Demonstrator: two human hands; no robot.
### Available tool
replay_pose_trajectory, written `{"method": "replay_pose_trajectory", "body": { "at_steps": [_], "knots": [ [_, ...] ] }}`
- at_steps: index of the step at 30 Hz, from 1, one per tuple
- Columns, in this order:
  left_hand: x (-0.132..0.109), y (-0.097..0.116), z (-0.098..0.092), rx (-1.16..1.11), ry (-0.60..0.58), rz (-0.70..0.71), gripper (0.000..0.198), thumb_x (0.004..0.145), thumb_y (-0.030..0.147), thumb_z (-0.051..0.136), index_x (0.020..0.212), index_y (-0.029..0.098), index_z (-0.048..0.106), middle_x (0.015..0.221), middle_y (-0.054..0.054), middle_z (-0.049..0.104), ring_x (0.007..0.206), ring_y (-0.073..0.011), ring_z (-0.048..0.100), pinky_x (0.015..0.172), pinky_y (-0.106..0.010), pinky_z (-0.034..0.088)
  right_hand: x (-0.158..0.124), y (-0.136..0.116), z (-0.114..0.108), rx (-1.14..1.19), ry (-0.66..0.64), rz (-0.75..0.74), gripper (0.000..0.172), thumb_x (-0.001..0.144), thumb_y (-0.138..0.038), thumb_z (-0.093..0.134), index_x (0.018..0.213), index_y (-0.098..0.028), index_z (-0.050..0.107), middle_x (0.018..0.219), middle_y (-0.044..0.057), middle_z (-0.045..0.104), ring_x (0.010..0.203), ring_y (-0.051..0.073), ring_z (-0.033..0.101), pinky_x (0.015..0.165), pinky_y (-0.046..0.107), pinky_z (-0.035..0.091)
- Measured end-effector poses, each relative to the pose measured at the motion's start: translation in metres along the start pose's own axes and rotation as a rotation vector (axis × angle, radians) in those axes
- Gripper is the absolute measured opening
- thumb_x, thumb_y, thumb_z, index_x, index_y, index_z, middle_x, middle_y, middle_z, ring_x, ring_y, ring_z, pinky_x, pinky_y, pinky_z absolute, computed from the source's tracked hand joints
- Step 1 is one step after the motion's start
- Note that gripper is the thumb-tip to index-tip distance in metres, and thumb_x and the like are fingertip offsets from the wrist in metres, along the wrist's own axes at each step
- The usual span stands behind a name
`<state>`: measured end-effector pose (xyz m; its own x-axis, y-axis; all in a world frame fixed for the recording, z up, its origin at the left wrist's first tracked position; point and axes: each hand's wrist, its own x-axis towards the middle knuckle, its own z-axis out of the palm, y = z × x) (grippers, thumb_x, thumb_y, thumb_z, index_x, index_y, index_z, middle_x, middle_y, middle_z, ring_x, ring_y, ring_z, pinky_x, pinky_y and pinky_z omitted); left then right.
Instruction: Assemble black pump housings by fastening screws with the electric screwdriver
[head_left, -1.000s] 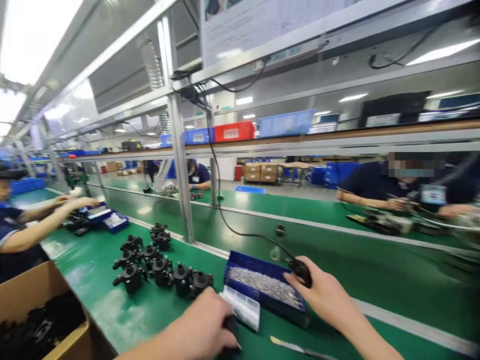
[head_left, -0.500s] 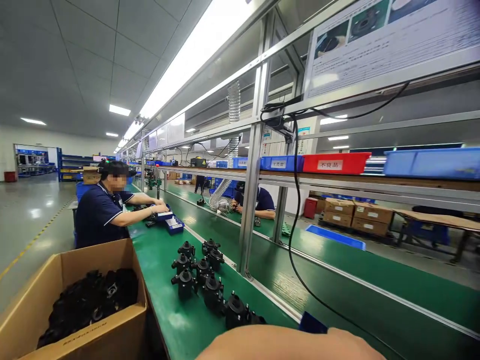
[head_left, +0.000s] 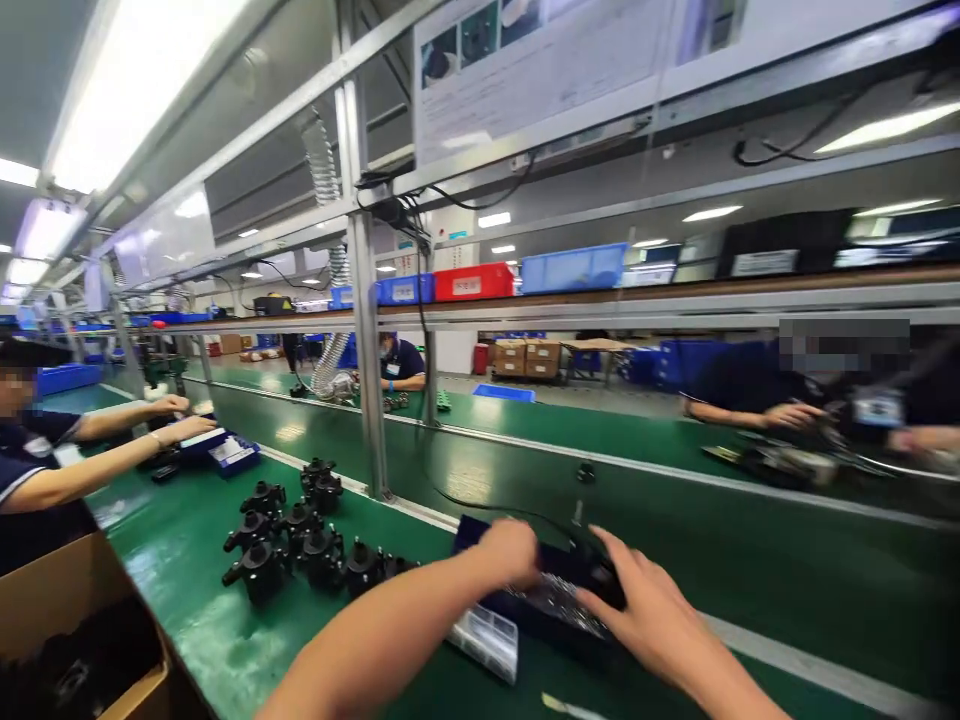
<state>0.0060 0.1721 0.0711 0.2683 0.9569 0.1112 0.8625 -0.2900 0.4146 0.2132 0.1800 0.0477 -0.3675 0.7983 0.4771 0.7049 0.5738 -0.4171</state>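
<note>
My left hand (head_left: 511, 552) is curled, its fingertips hidden and smeared, over a long dark blue tray (head_left: 469, 535). Small shiny metal pieces (head_left: 559, 597), like screws, lie in that tray. At the tray's right end, my right hand (head_left: 649, 605) has thumb and forefinger around a black part (head_left: 609, 580), largely hidden and blurred. A clear compartment box (head_left: 491, 642) sits below my left wrist. Several black pump-like housings (head_left: 259, 570) stand grouped on the green bench, left of my forearm.
A cardboard box (head_left: 112, 590) of black parts stands at lower left. One co-worker's arm (head_left: 112, 470) reaches over blue trays on the left; another co-worker (head_left: 750, 390) sits across the bench. A metal post (head_left: 366, 360) and hanging cable rise beyond the housings.
My view has swung to the right. Both my hands now show at the dark blue tray, where before only a forearm and part of a hand showed along the bottom edge.
</note>
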Motion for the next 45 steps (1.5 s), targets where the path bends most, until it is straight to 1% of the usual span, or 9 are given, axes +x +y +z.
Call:
{"method": "replay_pose_trajectory", "body": {
  "at_steps": [3, 5, 9, 14, 19, 26, 32, 37, 45],
  "knots": [
    [-0.022, 0.005, -0.007, -0.305, 0.14, -0.057, 0.015, 0.078, 0.026, 0.071, 0.067, 0.016, 0.071, 0.065, -0.007, 0.067, 0.075, -0.0244, 0.066, 0.073, -0.034, 0.05, -0.007, -0.038, -0.015, 0.042, 0.247, -0.192, 0.055, 0.087, -0.039, 0.065, 0.139, -0.021, 0.057, 0.128, 0.016, 0.064, 0.122, 0.036, 0.059, 0.104, 0.053, 0.05],
    [-0.04, 0.009, -0.01, -0.543, 0.145, -0.053, 0.032, 0.087, 0.043, 0.063, 0.072, 0.015, 0.067, 0.065, -0.003, 0.061, 0.065, -0.0165, 0.058, 0.063, -0.028, 0.045, -0.012, -0.06, -0.023, 0.086, 0.305, -0.299, 0.034, 0.092, -0.033, 0.065, 0.125, -0.022, 0.068, 0.121, 0.015, 0.065, 0.116, 0.033, 0.062, 0.1, 0.05, 0.052],
    [-0.081, 0.013, -0.014, -0.941, 0.038, -0.086, 0.056, 0.076, 0.071, 0.07, 0.075, 0.017, 0.056, 0.066, 0.003, 0.048, 0.056, -0.0073, 0.041, 0.051, -0.02, 0.031, -0.021, -0.091, -0.028, 0.294, 0.016, -0.437, 0.027, 0.097, -0.019, 0.062, 0.12, -0.024, 0.073, 0.105, 0.008, 0.07, 0.093, 0.022, 0.068, 0.085, 0.035, 0.057],
    [-0.118, 0.011, -0.019, -1.182, -0.091, -0.183, 0.071, 0.056, 0.079, 0.082, 0.069, 0.017, 0.051, 0.061, 0.007, 0.04, 0.05, -0.0024, 0.024, 0.046, -0.018, 0.015, -0.03, -0.11, -0.026, 0.535, -0.046, -0.436, 0.015, 0.094, -0.019, 0.067, 0.1, -0.021, 0.081, 0.09, 0.005, 0.078, 0.084, 0.019, 0.072, 0.078, 0.031, 0.057],
    [-0.143, 0.009, -0.008, -1.244, -0.098, -0.239, 0.066, 0.056, 0.071, 0.088, 0.064, 0.016, 0.051, 0.056, 0.006, 0.044, 0.049, -0.0022, 0.028, 0.044, -0.017, 0.017, -0.057, -0.123, -0.03, 0.488, -0.014, -0.451, 0.014, 0.092, -0.018, 0.066, 0.084, -0.021, 0.077, 0.083, 0.005, 0.077, 0.078, 0.02, 0.07, 0.074, 0.032, 0.055],
    [-0.166, 0.001, 0.044, -0.932, -0.142, -0.339, 0.048, 0.066, 0.061, 0.078, 0.072, 0.018, 0.059, 0.051, 0.006, 0.05, 0.044, -0.0098, 0.047, 0.035, -0.019, 0.036, -0.122, -0.107, -0.027, 0.418, 0.218, -0.303, 0.012, 0.097, -0.013, 0.057, 0.094, -0.022, 0.065, 0.082, 0.005, 0.07, 0.075, 0.02, 0.066, 0.069, 0.033, 0.055],
    [-0.17, 0.011, 0.079, -0.932, -0.264, -0.447, 0.041, 0.068, 0.052, 0.08, 0.072, 0.02, 0.055, 0.042, 0.006, 0.051, 0.036, -0.0107, 0.048, 0.033, -0.019, 0.037, -0.135, -0.093, 0.0, 0.468, 0.145, -0.279, 0.013, 0.097, -0.016, 0.055, 0.099, -0.025, 0.064, 0.088, 0.007, 0.072, 0.082, 0.023, 0.069, 0.074, 0.035, 0.059],
    [-0.167, 0.017, 0.085, -1.133, -0.157, -0.483, 0.058, 0.06, 0.073, 0.077, 0.069, 0.02, 0.054, 0.048, 0.005, 0.053, 0.036, -0.011, 0.051, 0.032, -0.02, 0.037, -0.14, -0.098, 0.013, 0.557, 0.092, -0.083, 0.018, 0.103, -0.029, 0.05, 0.092, -0.024, 0.064, 0.084, 0.006, 0.071, 0.08, 0.022, 0.07, 0.078, 0.032, 0.06],
    [-0.162, 0.022, 0.073, -1.263, -0.201, -0.594, 0.047, 0.058, 0.062, 0.076, 0.059, 0.017, 0.06, 0.041, 0.005, 0.047, 0.031, -0.0049, 0.031, 0.032, -0.021, 0.017, -0.144, -0.106, 0.021, 0.644, 0.116, 0.021, 0.02, 0.103, -0.034, 0.051, 0.091, -0.024, 0.063, 0.08, 0.004, 0.069, 0.078, 0.021, 0.069, 0.08, 0.031, 0.059]
  ]
}}
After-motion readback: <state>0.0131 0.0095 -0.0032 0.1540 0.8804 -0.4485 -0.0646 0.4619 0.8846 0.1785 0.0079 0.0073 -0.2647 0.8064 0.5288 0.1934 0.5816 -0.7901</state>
